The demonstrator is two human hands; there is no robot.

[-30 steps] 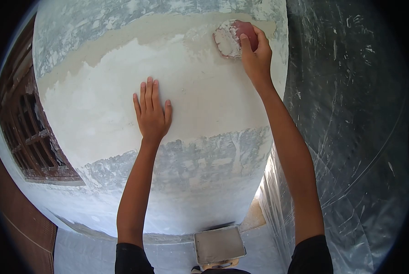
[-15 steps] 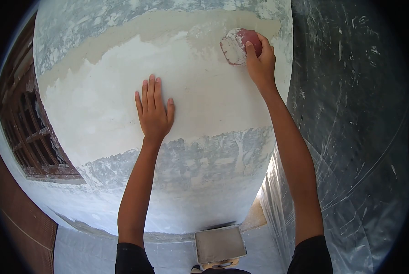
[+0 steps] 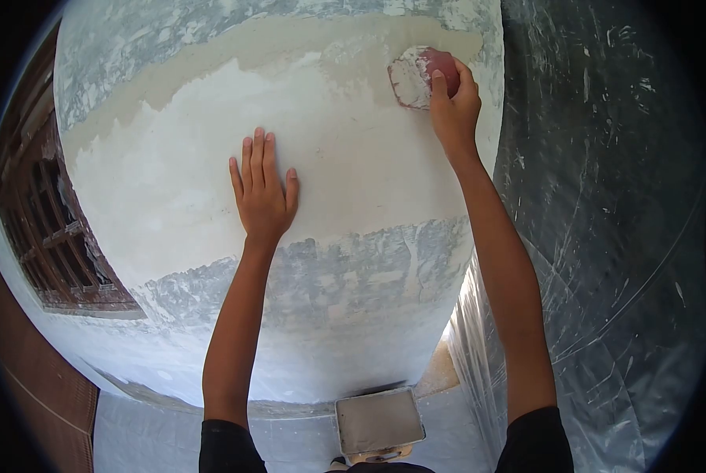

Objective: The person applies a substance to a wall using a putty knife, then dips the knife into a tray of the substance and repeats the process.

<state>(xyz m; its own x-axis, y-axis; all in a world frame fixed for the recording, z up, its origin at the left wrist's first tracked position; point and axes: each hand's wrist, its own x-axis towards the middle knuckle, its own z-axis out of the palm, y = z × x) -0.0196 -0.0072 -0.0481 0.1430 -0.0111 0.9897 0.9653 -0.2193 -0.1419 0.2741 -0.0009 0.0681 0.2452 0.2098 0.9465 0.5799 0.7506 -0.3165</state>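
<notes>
My right hand (image 3: 457,110) is closed round the right side of a flat, dark red putty spreader (image 3: 444,69), thumb on its face. White putty (image 3: 410,79) coats the spreader's left part, which lies on or close to the wall. Whether it touches cannot be made out. My left hand (image 3: 264,189) rests flat against the pale plastered band of the wall (image 3: 353,165), fingers stretched upward and thumb apart, holding nothing. Above that band runs a darker beige strip (image 3: 266,39), near the spreader.
At the left is a brown wooden window grille (image 3: 61,229). Dark plastic sheeting (image 3: 605,197) hangs beyond the wall's right edge. Below, a rectangular container of greyish paste (image 3: 381,422) stands near the wall's foot, over a pale floor covering (image 3: 156,433).
My right hand and the spreader have shifted slightly right and a little up along the wall. My left hand keeps its place on the wall, with the view shifting a little.
</notes>
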